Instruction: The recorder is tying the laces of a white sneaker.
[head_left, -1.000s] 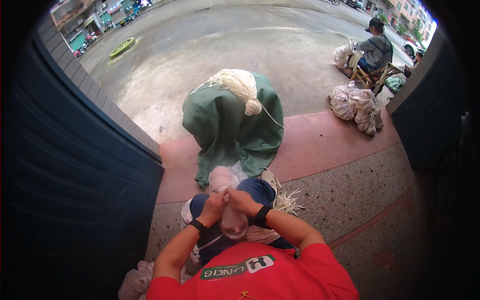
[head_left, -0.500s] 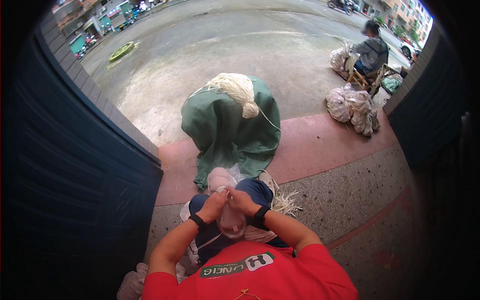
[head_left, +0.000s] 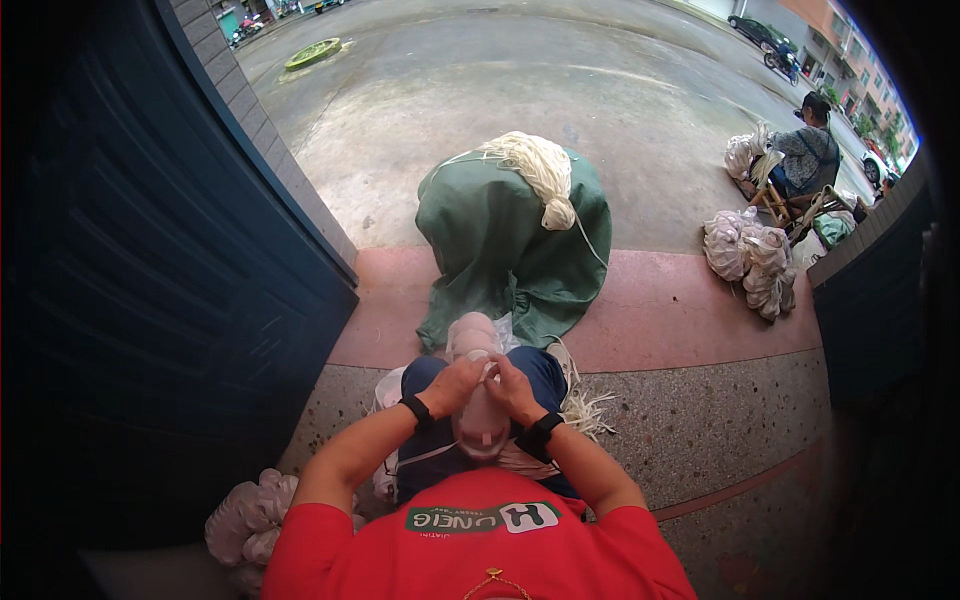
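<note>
A long pale pink bundle (head_left: 481, 420) of rounded, cup-like pieces in thin clear wrapping lies between my knees. My left hand (head_left: 456, 384) is closed around the left side of its middle. From the right, my right hand (head_left: 513, 392) meets it there, fingers bent in a pinch near the left fingertips. Something small and pale shows between the fingertips, too small to make out. Beyond the hands the rounded end of the bundle sticks out toward a green cloth (head_left: 510, 220). A hank of cream-white strips (head_left: 535, 165) is draped on top of that cloth, which covers a bulky shape.
Loose white strips (head_left: 585, 410) lie by my right foot. Pale pink bundles (head_left: 255, 515) are piled at lower left, and more bundles (head_left: 750, 255) stand at right, near a seated person (head_left: 810, 150). Dark blue doors (head_left: 180, 250) flank the doorway; a pink step (head_left: 680, 300) crosses it.
The whole view has shifted, so the scene sits farther right. Both hands stay together at the bundle's middle; my right fingers have lifted slightly and bent more.
</note>
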